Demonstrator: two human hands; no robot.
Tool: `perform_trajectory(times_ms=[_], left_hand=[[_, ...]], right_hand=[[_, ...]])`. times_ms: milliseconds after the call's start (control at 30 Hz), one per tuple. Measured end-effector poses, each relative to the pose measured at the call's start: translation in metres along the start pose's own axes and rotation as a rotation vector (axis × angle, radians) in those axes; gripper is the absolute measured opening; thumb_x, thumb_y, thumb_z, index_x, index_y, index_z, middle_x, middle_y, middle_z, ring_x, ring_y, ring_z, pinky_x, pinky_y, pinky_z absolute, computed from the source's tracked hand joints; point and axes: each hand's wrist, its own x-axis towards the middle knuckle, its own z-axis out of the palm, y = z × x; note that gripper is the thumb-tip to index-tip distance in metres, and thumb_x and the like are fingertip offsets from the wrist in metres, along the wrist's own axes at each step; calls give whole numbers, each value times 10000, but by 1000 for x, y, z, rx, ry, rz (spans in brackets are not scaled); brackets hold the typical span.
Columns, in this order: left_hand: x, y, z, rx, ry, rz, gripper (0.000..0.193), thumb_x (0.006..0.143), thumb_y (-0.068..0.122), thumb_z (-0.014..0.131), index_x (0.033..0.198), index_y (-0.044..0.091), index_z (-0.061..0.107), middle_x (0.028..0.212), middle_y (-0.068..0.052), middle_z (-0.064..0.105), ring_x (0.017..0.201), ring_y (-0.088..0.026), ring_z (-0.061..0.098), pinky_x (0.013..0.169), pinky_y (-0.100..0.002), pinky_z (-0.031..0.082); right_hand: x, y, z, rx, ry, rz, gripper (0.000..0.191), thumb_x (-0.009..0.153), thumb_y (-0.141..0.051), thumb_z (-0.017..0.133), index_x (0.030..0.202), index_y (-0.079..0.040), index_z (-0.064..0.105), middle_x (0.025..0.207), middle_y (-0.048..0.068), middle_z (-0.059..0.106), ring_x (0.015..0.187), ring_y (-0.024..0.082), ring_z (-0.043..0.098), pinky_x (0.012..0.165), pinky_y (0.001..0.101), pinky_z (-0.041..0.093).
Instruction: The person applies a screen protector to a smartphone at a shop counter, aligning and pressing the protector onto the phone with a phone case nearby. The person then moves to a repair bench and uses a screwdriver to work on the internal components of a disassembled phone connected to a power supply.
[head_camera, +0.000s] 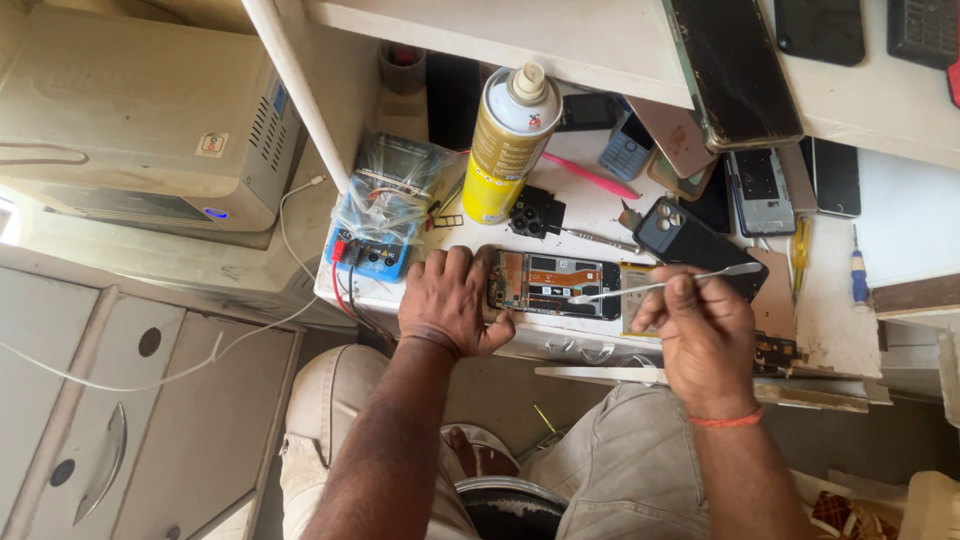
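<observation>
An opened phone (556, 283) lies on the white workbench (840, 330) with its back off and its board and flex cable showing. My left hand (450, 300) rests on the bench and holds the phone's left end. My right hand (700, 330) grips a thin metal pry tool (655, 285) whose tip touches the phone's right part. A dark phone case (690, 245) lies just behind the tool.
A yellow spray can (508, 140) stands behind the phone, beside a blue power supply (375, 225) with red and black leads. Several phones, screens and screwdrivers (858, 272) litter the bench's right side. A beige machine (140, 110) sits at left, a shelf (520, 35) overhead.
</observation>
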Motion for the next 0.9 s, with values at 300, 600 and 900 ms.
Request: perform_trajectory(times_ms=[300,600,900], left_hand=[[-1,0,-1,21,-6,15,976,636,615,642,1454,90,546,1038,-111,562,955,-309,545,779,-461,451],[-2,-2,1,9,14,12,939,621,607,645,1416,112,575,1040,-97,560,971,-300,542,780,-461,453],[-4,-5,2,-2,8,16,937,621,611,652,1409,109,574,1037,-93,554,972,-293,535,772,-458,451]], right_hand=[[-2,11,60,-434,-85,-103,268,1081,-227,569,1153,16,655,1014,86,725,904,137,722,847,296,629],[5,22,93,-704,-91,-148,192,1058,-157,597,1075,24,660,1038,102,747,876,143,766,786,275,646],[4,25,96,-769,-108,-169,193,1059,-166,597,1055,20,652,1048,97,751,889,139,769,769,272,625]])
